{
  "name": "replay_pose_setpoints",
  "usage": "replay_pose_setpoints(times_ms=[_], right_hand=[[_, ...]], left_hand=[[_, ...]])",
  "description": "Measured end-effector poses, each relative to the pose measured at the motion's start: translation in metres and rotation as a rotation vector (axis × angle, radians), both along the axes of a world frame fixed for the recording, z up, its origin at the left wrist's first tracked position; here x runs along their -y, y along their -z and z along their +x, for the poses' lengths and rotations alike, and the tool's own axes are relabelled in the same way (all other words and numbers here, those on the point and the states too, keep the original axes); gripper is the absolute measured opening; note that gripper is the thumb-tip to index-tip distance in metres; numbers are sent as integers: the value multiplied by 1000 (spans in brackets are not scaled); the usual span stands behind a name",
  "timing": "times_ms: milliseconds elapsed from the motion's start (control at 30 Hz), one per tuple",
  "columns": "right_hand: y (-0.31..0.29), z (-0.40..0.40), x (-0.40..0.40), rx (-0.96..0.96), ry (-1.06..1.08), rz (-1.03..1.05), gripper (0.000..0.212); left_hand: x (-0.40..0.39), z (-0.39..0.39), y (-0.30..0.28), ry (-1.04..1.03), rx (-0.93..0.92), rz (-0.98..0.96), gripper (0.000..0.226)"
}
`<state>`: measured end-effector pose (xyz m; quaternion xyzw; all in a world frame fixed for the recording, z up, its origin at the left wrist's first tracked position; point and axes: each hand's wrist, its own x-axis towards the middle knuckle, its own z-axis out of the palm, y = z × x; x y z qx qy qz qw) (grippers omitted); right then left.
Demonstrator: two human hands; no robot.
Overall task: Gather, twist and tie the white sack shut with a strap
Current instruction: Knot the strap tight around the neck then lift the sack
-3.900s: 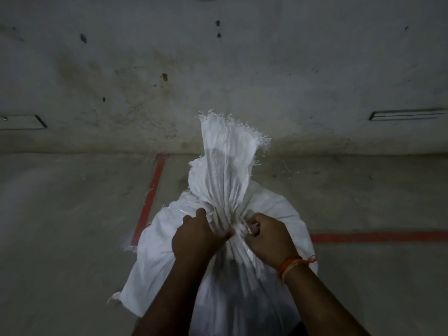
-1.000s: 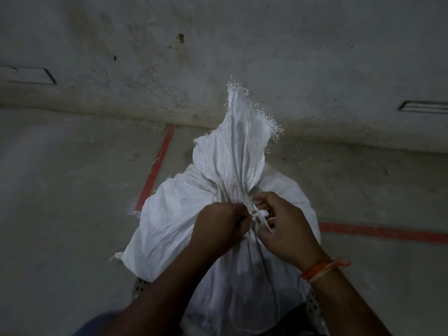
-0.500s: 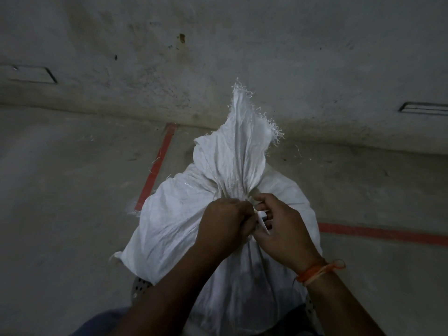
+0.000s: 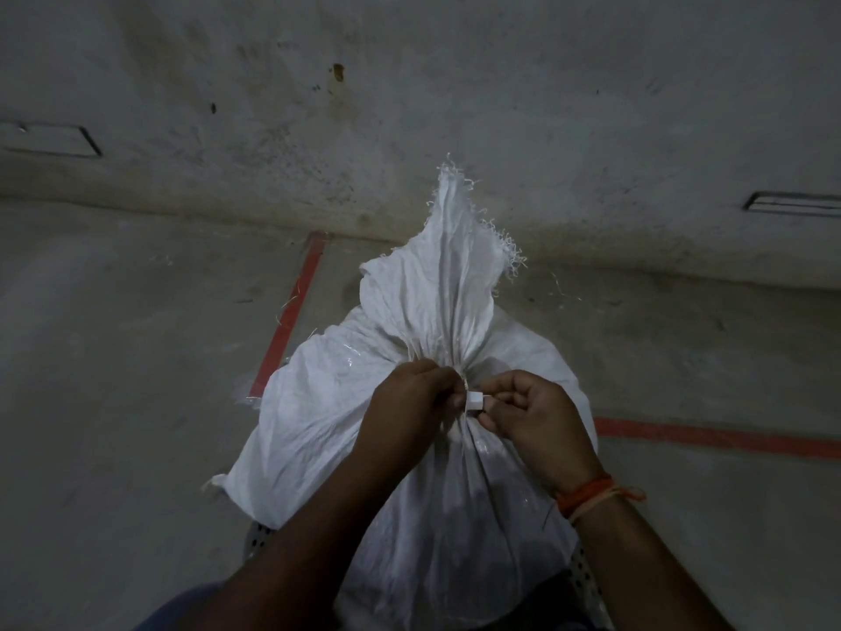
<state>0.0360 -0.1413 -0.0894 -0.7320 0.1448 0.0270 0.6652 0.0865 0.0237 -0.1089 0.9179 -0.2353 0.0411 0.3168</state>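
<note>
A: Where is the sack sitting?

B: The white sack (image 4: 409, 439) is standing on the concrete floor (image 4: 113, 380) just in front of the person, its body bulging and its gathered neck (image 4: 448, 357) rising into a frayed top near the stained wall (image 4: 455, 107). Red floor lines (image 4: 291, 311) are running out from behind it on both sides.

A: And the hands?

B: Both are meeting at the neck. The left hand (image 4: 409, 403) is closing its grip tightly around the bunched fabric, fingers curled shut. The right hand (image 4: 532, 412) is pinching a small white block (image 4: 474, 399), which looks like the head of the strap, though the light is dim and I am not certain. The band itself is hardly showing around the neck.

A: Is any writing or brand showing on the sack?

B: None that I can read; the woven cloth is looking plain white.

A: Anything else?

B: An orange thread band (image 4: 587, 491) is circling the right wrist, and a perforated metal edge (image 4: 259, 537) is peeking out under the sack at the lower left.
</note>
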Motion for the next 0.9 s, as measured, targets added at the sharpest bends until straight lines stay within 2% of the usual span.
replay_pose_setpoints(times_ms=[167, 267, 367, 433, 600, 900], right_hand=[[-2, 0, 0, 77, -14, -270, 11], [-2, -1, -7, 127, -15, -381, 12], [-1, -2, -15, 153, -19, -433, 14], [-3, -3, -18, 167, -33, -489, 14], [-6, -6, -19, 141, -92, -515, 16], [-37, -32, -7, 125, -172, -579, 15]], left_hand=[[-5, 1, 0, -37, 48, 47, 9], [-4, -9, -13, -244, 103, -73, 21], [-6, -22, -23, -290, -200, -217, 37], [-7, -29, -21, -250, -363, -215, 35], [-9, -17, -12, -267, -310, -232, 17], [-19, 4, 1, -369, -238, -252, 19]])
